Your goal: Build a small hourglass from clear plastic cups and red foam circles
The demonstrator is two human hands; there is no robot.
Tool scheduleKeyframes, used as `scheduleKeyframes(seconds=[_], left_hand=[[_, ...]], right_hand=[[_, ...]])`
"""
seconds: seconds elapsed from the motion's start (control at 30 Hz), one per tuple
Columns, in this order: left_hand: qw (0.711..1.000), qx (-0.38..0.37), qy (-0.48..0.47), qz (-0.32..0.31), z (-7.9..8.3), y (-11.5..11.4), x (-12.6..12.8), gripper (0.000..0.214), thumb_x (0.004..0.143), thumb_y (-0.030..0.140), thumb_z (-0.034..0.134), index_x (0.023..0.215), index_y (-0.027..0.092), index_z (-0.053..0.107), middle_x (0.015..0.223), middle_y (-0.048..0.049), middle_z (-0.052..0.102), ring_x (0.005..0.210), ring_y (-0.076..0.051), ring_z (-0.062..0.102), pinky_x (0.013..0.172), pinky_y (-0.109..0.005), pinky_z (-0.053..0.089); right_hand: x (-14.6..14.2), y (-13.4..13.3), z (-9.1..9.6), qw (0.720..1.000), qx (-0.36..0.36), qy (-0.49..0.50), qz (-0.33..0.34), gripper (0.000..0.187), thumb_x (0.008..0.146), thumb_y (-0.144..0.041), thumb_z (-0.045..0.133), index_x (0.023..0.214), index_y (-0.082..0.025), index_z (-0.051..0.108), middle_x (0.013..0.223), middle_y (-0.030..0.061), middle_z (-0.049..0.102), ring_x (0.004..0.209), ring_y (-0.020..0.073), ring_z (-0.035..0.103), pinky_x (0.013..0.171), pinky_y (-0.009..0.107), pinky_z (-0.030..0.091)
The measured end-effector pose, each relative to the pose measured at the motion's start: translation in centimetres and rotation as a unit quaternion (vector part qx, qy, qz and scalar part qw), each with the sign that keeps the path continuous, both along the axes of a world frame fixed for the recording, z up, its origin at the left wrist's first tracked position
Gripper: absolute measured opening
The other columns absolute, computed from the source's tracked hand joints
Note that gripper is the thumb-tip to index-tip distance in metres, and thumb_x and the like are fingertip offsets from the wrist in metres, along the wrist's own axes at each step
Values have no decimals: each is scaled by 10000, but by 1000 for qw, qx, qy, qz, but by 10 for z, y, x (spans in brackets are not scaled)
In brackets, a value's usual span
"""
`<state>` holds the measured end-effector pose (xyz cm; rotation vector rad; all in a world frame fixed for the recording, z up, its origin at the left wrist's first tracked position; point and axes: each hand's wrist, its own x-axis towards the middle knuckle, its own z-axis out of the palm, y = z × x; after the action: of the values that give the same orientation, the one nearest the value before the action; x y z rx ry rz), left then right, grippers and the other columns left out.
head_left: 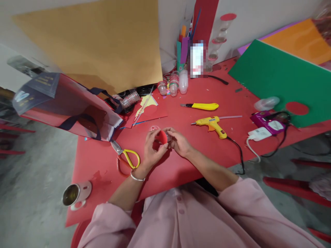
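Both my hands hold a small clear plastic cup with a red paper disc (162, 137) over its end, above the middle of the table. My left hand (152, 148), with a silver bangle at its wrist, curls its fingers and thumb around the near side. From the right, my right hand (180, 143) grips the cup's clear part, which its fingers partly hide. Just behind my left fingers sits another small clear and red piece (154, 128). Scissors (126, 157) with red and yellow handles lie left of my left hand. A yellow glue gun (210, 124) rests to the right.
A yellow box cutter (204, 106) lies behind the glue gun. Stacked plastic cups (174, 85) stand at the back, near a phone (197, 60). A gift bag (77, 113) and a mug (77, 194) are on the left. Green board (281, 79) and a purple power strip (270, 123) occupy the right.
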<state>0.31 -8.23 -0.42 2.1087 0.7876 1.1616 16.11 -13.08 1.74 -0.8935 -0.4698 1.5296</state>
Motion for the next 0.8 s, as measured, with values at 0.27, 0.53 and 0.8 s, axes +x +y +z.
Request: scheduleKeyframes(seconds=[0.27, 0.53, 0.8], left_hand=[[1000, -24, -9, -16, -6, 3, -2, 579, 908, 461, 757, 1422, 239, 607, 1380, -148, 658, 1314, -310, 624, 1128, -519, 522], [999, -47, -9, -20, -9, 3, -2, 614, 907, 481, 761, 1446, 244, 588, 1388, -158, 640, 1307, -322, 624, 1064, -511, 567], [997, -61, -21, -44, -8, 1, -1, 613, 877, 387, 794, 1441, 254, 596, 1376, -147, 648, 1269, -311, 644, 1050, -496, 583]], right_hand=[[1, -2, -1, 999, 21, -32, -13, 214, 888, -398, 658, 1025, -233, 663, 748, -35, 636, 533, 104, 543, 466, 217, 434], [1, -2, -5, 995, 26, -88, -27, 264, 912, -456, 664, 1067, -245, 698, 764, -22, 655, 531, 101, 528, 491, 224, 434], [3, -11, 1, 936, 101, -323, -93, 221, 963, -476, 677, 1072, -293, 737, 974, 14, 664, 791, 150, 582, 744, 294, 511]])
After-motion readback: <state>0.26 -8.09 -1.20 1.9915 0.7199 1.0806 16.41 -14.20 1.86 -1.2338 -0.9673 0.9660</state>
